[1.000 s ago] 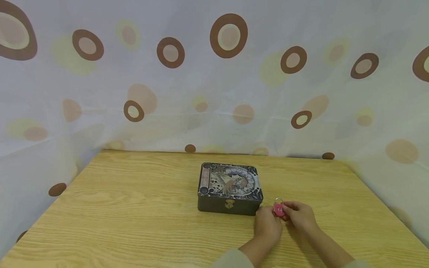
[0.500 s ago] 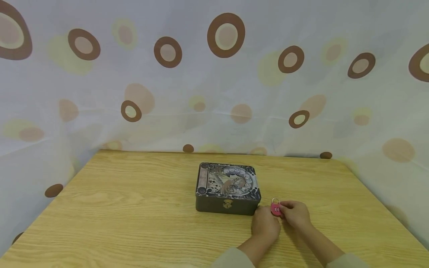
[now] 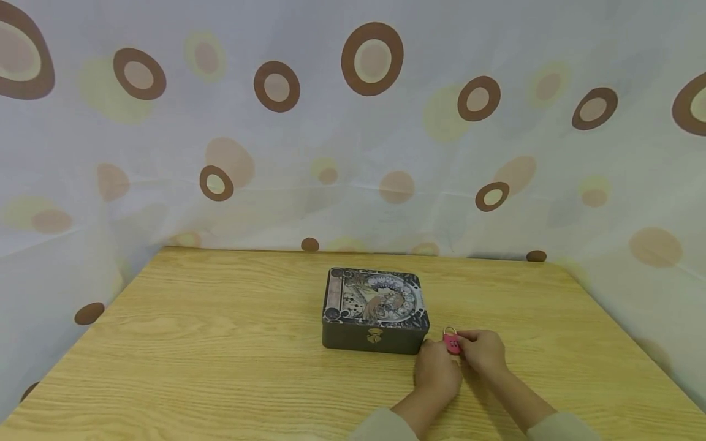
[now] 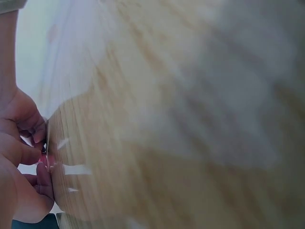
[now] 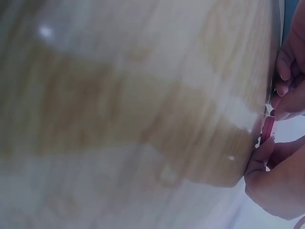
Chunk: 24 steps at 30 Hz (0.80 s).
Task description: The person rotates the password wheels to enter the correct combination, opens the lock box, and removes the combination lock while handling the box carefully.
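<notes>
A small pink padlock (image 3: 451, 343) with a silver shackle is held just right of the box's front corner. Pale marks show on its face. My right hand (image 3: 484, 353) pinches it from the right between thumb and fingers. My left hand (image 3: 437, 370) is curled at its left side, close to the box; its fingertips are hidden in the head view. In the right wrist view, the left hand's fingertips (image 5: 281, 106) pinch one end of the padlock (image 5: 268, 128), while the right hand (image 5: 279, 181) grips the other end. Both hands are low over the table.
A dark tin box (image 3: 375, 309) with a printed lid and a brass clasp (image 3: 374, 335) stands on the wood-grain table (image 3: 220, 343), its lid down. Behind and at the sides hangs a pale curtain (image 3: 331, 141) with brown and yellow circles.
My right hand and the padlock have shifted slightly left toward the left hand, and the padlock has turned a little. The left hand stays beside the box, which has not moved.
</notes>
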Tool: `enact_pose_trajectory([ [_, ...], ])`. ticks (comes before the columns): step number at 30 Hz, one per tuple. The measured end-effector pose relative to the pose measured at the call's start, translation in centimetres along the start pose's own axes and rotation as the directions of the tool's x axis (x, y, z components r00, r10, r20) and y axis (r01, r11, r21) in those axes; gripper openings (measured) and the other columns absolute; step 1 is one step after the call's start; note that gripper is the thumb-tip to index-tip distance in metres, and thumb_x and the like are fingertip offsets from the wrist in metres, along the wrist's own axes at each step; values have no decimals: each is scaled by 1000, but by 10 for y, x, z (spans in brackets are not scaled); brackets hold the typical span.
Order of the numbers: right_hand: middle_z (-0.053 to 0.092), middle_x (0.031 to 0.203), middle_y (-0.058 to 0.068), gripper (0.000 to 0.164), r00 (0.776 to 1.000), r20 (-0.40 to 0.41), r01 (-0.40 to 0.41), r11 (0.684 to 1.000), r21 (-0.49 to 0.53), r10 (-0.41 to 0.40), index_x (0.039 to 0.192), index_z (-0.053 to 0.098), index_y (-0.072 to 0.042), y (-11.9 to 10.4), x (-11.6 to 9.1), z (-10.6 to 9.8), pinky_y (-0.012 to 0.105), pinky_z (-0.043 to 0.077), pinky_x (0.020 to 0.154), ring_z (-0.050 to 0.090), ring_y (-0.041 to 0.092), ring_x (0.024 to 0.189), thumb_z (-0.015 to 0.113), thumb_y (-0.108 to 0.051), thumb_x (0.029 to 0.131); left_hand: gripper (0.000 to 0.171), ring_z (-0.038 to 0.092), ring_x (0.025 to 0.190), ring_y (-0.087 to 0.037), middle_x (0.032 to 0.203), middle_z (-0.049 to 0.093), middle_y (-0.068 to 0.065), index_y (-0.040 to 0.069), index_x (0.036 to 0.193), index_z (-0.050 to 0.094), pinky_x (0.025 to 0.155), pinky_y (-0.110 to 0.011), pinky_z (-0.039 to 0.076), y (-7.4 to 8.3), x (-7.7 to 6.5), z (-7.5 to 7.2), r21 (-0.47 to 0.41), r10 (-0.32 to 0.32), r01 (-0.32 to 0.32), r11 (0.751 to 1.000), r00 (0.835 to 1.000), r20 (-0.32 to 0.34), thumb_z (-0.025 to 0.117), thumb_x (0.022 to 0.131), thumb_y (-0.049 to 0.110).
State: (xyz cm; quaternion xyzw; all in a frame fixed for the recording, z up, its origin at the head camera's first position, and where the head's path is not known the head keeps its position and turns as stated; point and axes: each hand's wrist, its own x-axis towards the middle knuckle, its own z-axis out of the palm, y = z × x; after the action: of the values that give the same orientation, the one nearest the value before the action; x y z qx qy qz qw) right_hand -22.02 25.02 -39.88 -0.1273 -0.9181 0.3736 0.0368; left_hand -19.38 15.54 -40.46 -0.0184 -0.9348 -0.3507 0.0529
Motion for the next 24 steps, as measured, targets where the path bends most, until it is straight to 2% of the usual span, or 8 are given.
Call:
enact_pose_trajectory([
  [8,64,102,29,23,1000,-18,-1,1000,-13,1,97,66,13,-1,-1,0,19,41,54,55,24,80,57,-6,87,7,58,69,-18,74,56,-4,6,76,68,62,-25,50,0,1,1,-13,8,-8,1000,1000,7,68,71,10],
  [15,64,102,29,23,1000,-18,-18,1000,-13,18,97,66,13,-4,-4,-1,20,42,55,57,28,85,56,-6,87,9,59,72,-18,77,56,-4,7,81,69,65,-25,51,1,1,-2,-14,-12,13,1000,999,45,68,73,11],
  [19,64,101,29,22,1000,-22,-21,1000,0,21,95,66,13,-5,-4,-1,20,42,57,58,31,88,57,-6,86,8,60,71,-18,76,56,-4,6,79,69,65,-25,51,1,0,-4,-16,-16,17,1000,999,45,68,73,11],
  [24,65,100,29,21,999,-28,-20,1000,-7,19,94,67,12,-8,-3,-1,28,49,65,58,40,97,57,-5,86,8,59,71,-18,76,56,-5,4,79,68,65,-24,51,-1,1,-5,-45,3,-1,999,999,39,68,72,9],
])
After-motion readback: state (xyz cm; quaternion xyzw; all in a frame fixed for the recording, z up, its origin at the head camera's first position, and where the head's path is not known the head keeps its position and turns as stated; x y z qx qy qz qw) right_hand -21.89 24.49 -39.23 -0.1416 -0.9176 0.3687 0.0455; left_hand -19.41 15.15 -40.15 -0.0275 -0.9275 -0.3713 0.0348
